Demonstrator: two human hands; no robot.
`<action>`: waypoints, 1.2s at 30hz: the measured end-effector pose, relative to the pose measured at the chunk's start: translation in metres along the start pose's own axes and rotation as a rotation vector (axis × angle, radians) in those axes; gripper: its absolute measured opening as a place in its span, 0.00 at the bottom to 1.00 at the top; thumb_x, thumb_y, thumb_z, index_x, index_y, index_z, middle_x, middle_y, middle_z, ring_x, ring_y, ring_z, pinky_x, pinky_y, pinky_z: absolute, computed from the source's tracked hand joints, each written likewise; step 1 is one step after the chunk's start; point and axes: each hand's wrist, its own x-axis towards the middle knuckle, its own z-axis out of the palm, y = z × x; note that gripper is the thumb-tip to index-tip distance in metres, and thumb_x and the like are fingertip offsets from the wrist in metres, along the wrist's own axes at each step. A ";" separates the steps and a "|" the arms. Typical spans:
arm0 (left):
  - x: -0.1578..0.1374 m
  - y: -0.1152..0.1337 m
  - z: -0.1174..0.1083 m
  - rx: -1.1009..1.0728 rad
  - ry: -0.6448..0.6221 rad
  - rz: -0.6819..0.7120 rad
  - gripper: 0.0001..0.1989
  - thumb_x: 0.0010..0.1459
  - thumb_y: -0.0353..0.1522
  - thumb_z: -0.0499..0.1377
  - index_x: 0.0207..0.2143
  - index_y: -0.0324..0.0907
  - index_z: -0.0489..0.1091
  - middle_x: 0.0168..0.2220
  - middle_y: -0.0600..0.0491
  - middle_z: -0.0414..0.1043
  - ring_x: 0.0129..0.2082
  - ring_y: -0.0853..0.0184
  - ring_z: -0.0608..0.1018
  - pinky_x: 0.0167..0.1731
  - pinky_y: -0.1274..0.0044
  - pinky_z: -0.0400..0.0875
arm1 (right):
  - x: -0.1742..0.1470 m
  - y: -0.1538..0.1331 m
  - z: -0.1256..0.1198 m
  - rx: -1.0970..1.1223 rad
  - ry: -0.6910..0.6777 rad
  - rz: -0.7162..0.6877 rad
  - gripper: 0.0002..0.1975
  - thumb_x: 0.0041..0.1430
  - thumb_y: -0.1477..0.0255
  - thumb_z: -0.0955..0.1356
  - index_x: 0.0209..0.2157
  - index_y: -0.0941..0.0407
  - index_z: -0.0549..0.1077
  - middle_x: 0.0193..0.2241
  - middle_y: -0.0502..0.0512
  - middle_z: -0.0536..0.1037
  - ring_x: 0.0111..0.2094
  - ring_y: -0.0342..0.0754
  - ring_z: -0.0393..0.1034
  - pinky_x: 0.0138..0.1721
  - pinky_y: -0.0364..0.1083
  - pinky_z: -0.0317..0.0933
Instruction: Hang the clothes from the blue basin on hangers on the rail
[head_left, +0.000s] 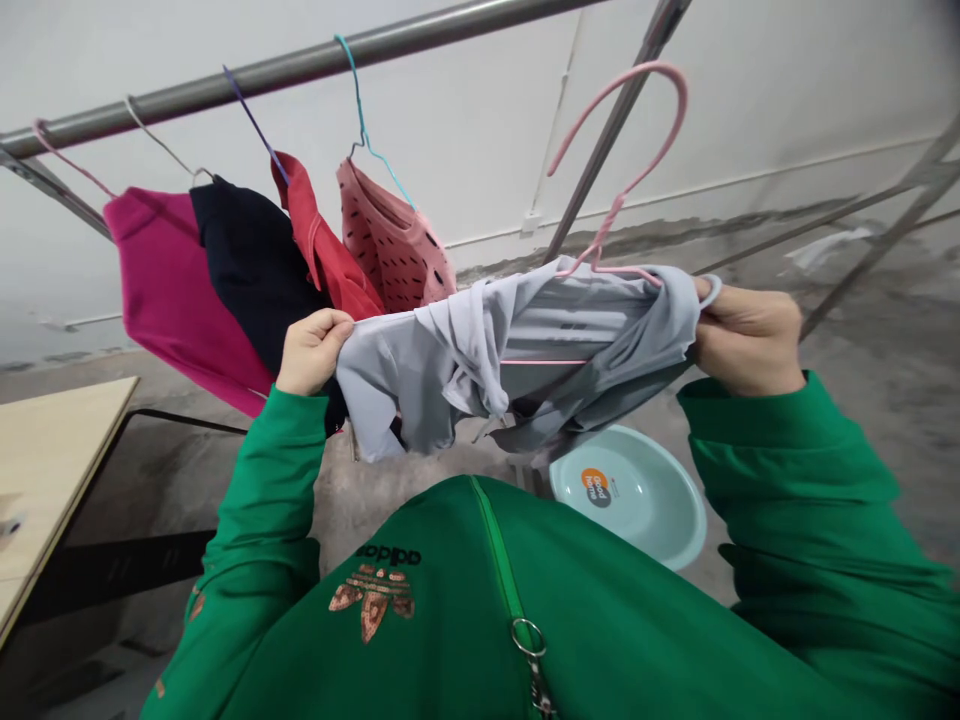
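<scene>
A pale grey garment (480, 355) is stretched between both hands at chest height. My left hand (311, 350) grips its left edge. My right hand (746, 335) grips its right edge. A pink wire hanger (637, 150) sits partly inside the garment, its hook standing up above the cloth and its lower bar showing through the opening. Both arms wear green sleeves.
A metal rail (300, 65) overhead carries hangers with a magenta top (165, 290), a dark garment (251, 270), a red one (330, 260) and a pink dotted one (397, 250). A light blue basin (652, 510) lies on the concrete floor. A wooden tabletop (52, 450) is at left.
</scene>
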 end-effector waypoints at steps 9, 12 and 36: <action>-0.005 0.019 -0.011 0.195 -0.321 0.261 0.14 0.59 0.38 0.52 0.34 0.40 0.74 0.39 0.47 0.75 0.42 0.63 0.75 0.46 0.72 0.68 | 0.003 -0.008 0.009 -0.024 -0.060 -0.076 0.20 0.44 0.81 0.61 0.34 0.55 0.80 0.30 0.49 0.79 0.33 0.45 0.75 0.38 0.40 0.66; -0.010 0.030 0.002 0.323 -0.311 0.359 0.15 0.60 0.39 0.51 0.41 0.41 0.72 0.43 0.46 0.74 0.46 0.61 0.74 0.49 0.71 0.66 | 0.004 -0.010 0.015 -0.015 -0.106 -0.113 0.21 0.45 0.82 0.61 0.36 0.56 0.80 0.32 0.49 0.80 0.34 0.44 0.75 0.37 0.39 0.66; -0.060 0.004 0.048 0.122 0.028 0.225 0.11 0.55 0.30 0.56 0.37 0.39 0.77 0.33 0.53 0.79 0.33 0.68 0.79 0.36 0.78 0.73 | 0.001 -0.067 0.034 -0.610 -0.185 -0.049 0.26 0.54 0.47 0.62 0.30 0.58 0.69 0.32 0.63 0.72 0.38 0.56 0.66 0.41 0.54 0.59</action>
